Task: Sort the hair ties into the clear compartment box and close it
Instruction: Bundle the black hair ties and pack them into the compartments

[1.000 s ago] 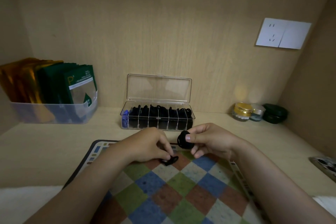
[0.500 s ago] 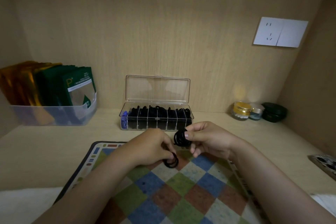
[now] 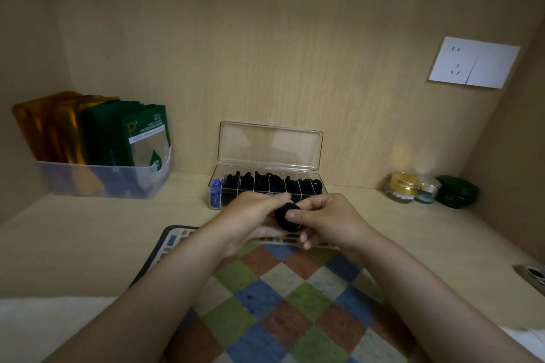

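A bundle of black hair ties (image 3: 286, 219) sits between my two hands, just in front of the clear compartment box (image 3: 267, 187). My right hand (image 3: 327, 219) pinches the bundle with its thumb on top. My left hand (image 3: 253, 216) curls round the bundle from the left. The box stands at the back of the shelf with its lid (image 3: 269, 146) upright and open. Its compartments hold black hair ties, and the leftmost one holds blue ones (image 3: 216, 190).
A checkered mat (image 3: 283, 298) lies under my forearms. A clear bin of green and gold packets (image 3: 97, 150) stands at the back left. Small jars (image 3: 404, 187) and a dark green case (image 3: 457, 191) sit at the back right. A wall socket (image 3: 473, 62) is on the right.
My left hand lifted its hair ties off the mat and brought them up to the bundle in my right hand. Both hands moved toward the box.
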The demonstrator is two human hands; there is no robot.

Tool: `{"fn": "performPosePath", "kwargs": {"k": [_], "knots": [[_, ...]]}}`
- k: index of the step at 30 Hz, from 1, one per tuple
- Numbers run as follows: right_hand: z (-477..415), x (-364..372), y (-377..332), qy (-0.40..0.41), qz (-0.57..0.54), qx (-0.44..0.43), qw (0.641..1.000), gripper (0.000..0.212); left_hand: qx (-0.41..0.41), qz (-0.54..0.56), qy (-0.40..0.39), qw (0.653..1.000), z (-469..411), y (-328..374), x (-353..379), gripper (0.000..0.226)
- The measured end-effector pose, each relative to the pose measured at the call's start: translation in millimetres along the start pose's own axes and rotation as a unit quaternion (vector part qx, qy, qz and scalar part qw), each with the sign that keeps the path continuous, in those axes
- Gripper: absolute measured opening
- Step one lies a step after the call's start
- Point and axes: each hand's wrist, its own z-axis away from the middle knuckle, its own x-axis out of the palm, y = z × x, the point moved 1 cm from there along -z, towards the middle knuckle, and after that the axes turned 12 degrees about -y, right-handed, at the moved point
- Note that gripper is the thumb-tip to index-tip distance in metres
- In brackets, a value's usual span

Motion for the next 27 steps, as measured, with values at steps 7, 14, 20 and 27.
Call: {"fn": "performPosePath", "kwargs": {"k": [7,14,20,27], "knots": [[-11,2,-18,0.058,0.041,-0.014,0.997,0.019,0.044,-0.043,-0.006,0.998,2,8,-18,0.029],[-41,19,-48,-0.043,0.022,-0.026,0.998,0.019,0.119,0.008,0.055,0.991,9,18,-48,0.023],[-74,32,-71,-0.080,-0.021,0.014,0.996,0.013,0.172,-0.002,0.175,0.969,9,23,-77,0.009],[-119,42,-87,0.031,0.113,0.031,0.993,0.024,0.192,-0.318,0.284,0.884,10,19,-109,0.026]]}}
